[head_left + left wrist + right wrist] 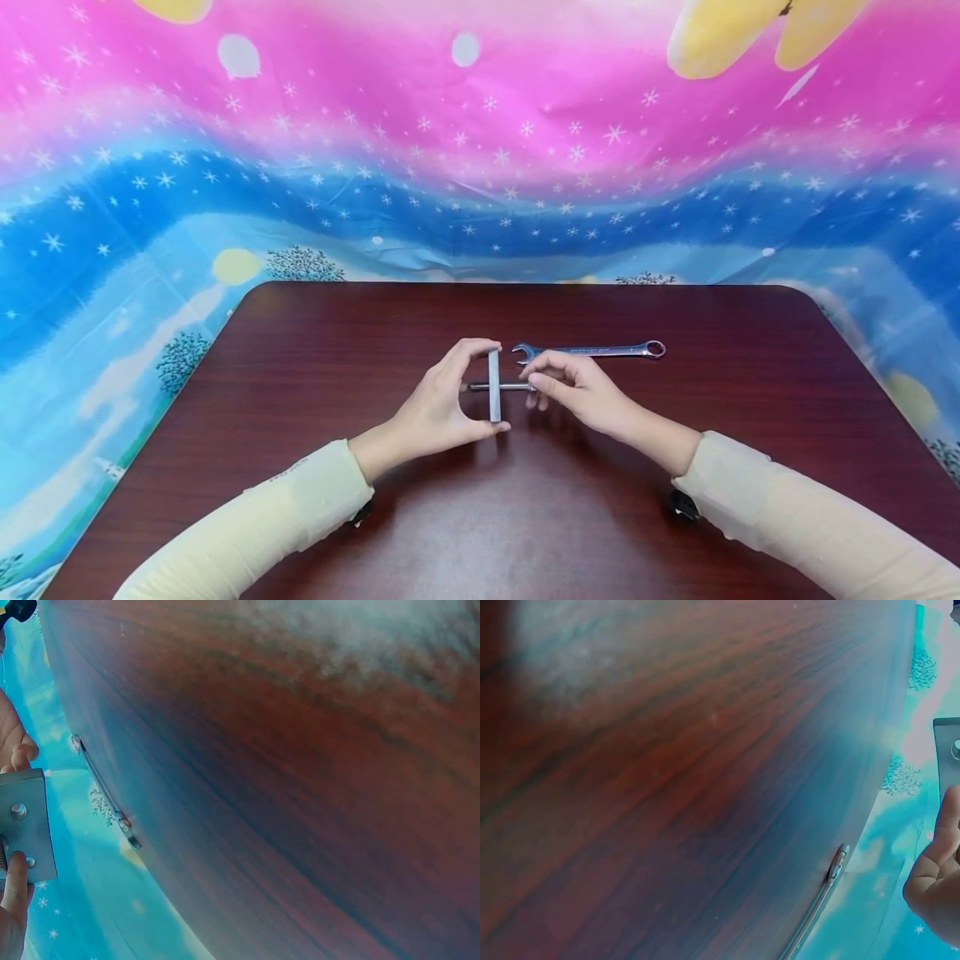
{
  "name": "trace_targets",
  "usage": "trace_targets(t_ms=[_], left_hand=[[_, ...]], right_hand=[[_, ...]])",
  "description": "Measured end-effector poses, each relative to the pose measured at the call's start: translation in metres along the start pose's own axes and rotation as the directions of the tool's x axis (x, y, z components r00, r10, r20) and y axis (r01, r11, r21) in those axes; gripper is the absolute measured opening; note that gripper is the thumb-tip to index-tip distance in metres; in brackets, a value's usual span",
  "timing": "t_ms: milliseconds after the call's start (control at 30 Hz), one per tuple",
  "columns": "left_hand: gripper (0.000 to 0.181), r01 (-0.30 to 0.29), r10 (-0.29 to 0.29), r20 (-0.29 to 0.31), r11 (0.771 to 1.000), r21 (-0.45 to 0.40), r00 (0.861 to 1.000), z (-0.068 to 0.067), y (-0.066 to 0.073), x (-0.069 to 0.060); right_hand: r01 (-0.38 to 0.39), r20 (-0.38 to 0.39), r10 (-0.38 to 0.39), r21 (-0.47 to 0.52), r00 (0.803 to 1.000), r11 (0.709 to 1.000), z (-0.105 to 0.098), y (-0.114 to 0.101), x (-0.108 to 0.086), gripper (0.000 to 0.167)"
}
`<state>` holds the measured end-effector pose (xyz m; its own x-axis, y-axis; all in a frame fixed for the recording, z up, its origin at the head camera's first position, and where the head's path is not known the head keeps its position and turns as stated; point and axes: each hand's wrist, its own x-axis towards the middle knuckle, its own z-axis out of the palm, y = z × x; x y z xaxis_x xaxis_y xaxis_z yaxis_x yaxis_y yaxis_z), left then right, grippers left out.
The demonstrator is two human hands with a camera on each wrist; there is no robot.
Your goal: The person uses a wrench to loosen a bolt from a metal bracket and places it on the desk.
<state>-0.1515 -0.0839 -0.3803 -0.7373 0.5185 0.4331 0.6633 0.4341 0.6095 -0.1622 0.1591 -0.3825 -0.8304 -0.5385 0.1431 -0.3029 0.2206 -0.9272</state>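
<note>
My left hand (435, 408) holds a grey metal plate (494, 404) on edge above the table, between the thumb below and the fingers above. In the left wrist view the plate (37, 821) shows round holes. A shiny bolt (513, 387) crosses the plate level, its end sticking out on the left side. My right hand (581, 392) pinches the bolt's right end between thumb and fingers, which cover that end. Just behind the right hand, a combination wrench (607, 351) lies on the table, its open jaw to the left and ring to the right.
The dark red-brown wooden table (300, 350) has rounded far corners. A pink and blue patterned cloth (480, 192) hangs behind and around it. Light sleeves (247, 525) cover both forearms, and a black device (682, 505) sits under the right wrist.
</note>
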Motion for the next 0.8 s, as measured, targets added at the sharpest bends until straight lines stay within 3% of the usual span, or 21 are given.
trace_targets(t_ms=[267, 600, 800], left_hand=[[0.091, 0.002, -0.002, -0.004, 1.0, 0.009, 1.0, -0.0014, 0.0, -0.0004], [0.092, 0.005, -0.005, -0.002, 1.0, -0.001, 1.0, -0.0017, 0.0012, -0.001], [0.092, 0.01, -0.01, -0.006, 1.0, -0.002, 1.0, -0.0017, 0.002, -0.0018]], right_hand=[[0.017, -0.049, -0.022, -0.113, 0.999, 0.993, 0.0007, -0.0007, -0.0009, 0.03], [-0.037, 0.025, 0.037, -0.003, 0.999, 0.999, -0.001, -0.0007, -0.0011, 0.023], [0.009, -0.043, -0.013, -0.086, 0.999, 0.996, 0.0002, -0.0011, -0.0021, 0.025]])
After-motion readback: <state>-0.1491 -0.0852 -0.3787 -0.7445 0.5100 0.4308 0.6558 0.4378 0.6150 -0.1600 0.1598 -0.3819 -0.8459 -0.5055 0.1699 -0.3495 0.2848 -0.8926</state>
